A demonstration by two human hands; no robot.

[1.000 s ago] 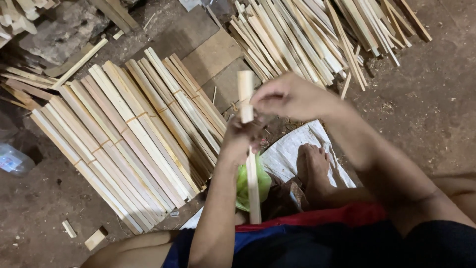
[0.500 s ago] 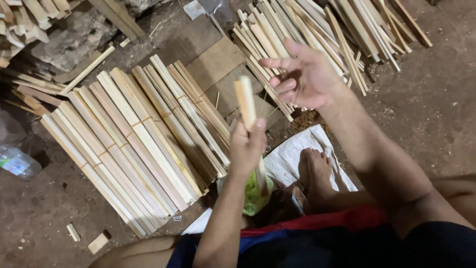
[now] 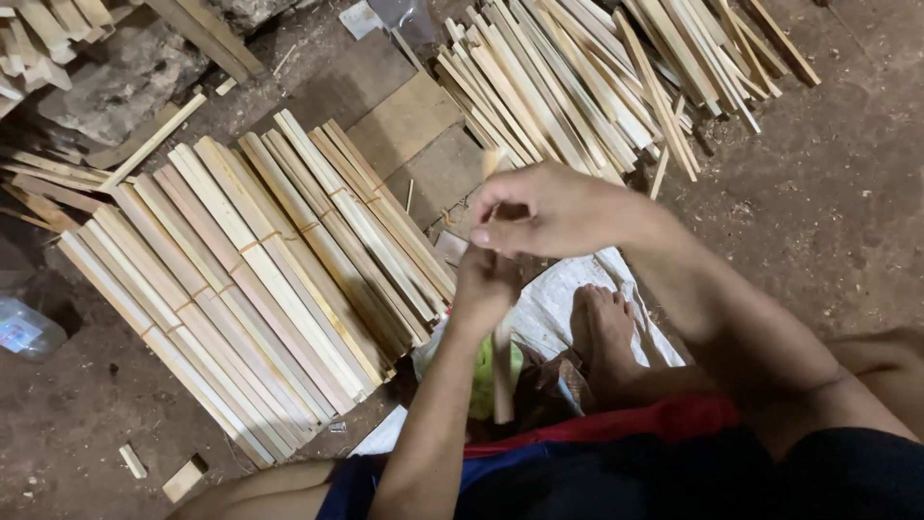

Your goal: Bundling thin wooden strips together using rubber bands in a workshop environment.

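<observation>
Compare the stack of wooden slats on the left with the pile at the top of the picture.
The left stack lies in neat parallel rows, tied in bundles with thin bands; the top pile is loose, its slats crossing at mixed angles. The left stack's slats look wider and flatter; the top pile's look narrower. Both are pale wood lying on the dirt floor.

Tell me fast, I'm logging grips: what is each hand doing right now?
Left hand: closed around the upright wooden strip.
Right hand: fingers curled at the strip's top end; whether it truly grips cannot be told.
</observation>
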